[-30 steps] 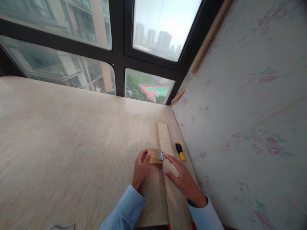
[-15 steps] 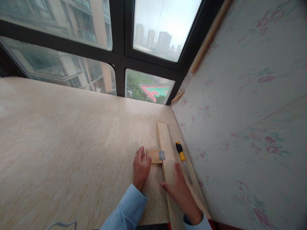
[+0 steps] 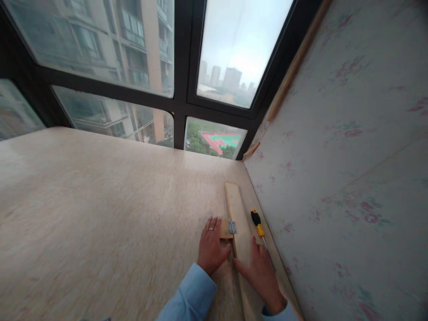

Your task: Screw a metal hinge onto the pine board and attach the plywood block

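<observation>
A long pale wooden plank (image 3: 236, 207) lies on the tabletop (image 3: 100, 214) near the right wall. A small wooden block (image 3: 226, 228) sits against its left side, joined by a small metal hinge (image 3: 232, 227). My left hand (image 3: 211, 246) lies flat on the small block, fingers stretched out, a ring on one finger. My right hand (image 3: 261, 272) rests flat on the plank just below the hinge, fingers stretched forward. A screwdriver (image 3: 259, 226) with a yellow and black handle lies between the plank and the wall, right of my right hand.
A wallpapered wall (image 3: 334, 178) with faded flowers rises close on the right. Dark-framed windows (image 3: 180, 102) stand behind the table's far edge. The wide marbled tabletop stretches to the left.
My left hand has spread flat over the small block. My right hand slid back down the plank toward me, then settled flat. The camera tilted down a little.
</observation>
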Available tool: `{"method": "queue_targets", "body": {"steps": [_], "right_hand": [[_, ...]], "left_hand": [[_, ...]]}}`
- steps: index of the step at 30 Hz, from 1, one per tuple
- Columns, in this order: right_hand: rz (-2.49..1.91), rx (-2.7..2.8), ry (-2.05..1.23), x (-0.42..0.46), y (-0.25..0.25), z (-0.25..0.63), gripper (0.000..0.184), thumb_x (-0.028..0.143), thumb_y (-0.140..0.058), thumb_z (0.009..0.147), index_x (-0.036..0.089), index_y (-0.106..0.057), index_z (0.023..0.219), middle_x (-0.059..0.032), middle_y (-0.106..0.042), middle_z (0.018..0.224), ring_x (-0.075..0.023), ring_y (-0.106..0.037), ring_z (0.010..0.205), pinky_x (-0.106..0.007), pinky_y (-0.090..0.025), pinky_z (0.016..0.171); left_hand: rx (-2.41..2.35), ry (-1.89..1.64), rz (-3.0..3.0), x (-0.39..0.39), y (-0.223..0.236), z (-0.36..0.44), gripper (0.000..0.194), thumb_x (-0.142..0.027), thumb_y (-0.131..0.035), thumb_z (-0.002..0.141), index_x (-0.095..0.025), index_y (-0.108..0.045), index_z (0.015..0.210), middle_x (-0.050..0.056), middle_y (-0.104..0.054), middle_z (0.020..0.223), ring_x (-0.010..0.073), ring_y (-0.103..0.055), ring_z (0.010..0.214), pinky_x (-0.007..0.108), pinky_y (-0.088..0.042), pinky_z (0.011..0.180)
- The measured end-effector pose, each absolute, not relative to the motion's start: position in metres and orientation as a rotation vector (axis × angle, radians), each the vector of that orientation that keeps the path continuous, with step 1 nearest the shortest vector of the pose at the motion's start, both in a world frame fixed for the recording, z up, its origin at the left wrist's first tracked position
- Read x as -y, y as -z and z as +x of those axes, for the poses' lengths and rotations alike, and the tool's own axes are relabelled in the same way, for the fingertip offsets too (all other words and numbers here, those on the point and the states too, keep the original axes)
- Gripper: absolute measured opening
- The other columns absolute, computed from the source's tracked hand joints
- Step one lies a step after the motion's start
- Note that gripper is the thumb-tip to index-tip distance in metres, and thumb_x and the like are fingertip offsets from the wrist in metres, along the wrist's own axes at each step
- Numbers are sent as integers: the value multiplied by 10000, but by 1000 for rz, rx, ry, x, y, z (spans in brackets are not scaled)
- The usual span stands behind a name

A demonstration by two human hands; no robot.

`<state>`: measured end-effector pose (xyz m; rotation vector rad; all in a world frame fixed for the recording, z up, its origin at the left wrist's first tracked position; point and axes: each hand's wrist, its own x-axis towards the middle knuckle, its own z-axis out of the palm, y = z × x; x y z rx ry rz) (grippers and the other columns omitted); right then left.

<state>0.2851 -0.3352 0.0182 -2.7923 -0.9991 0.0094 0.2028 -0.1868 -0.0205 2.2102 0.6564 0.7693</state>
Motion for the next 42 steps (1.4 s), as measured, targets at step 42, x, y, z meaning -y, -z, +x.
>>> {"method": "queue_targets", "body": {"steps": [42], "right_hand": [[-2367,992,7,268,-18,235,807,422,-610,745,124,-342,1445,-180,-586,1258,-361,-542,1237,-454,-465,1003]], "left_hand": [[-677,-843,830,133,-41,132,576,-382,-777,702,-140,-575,1183,152,-693,1145,295,-680,1033,390,-554,868]]}}
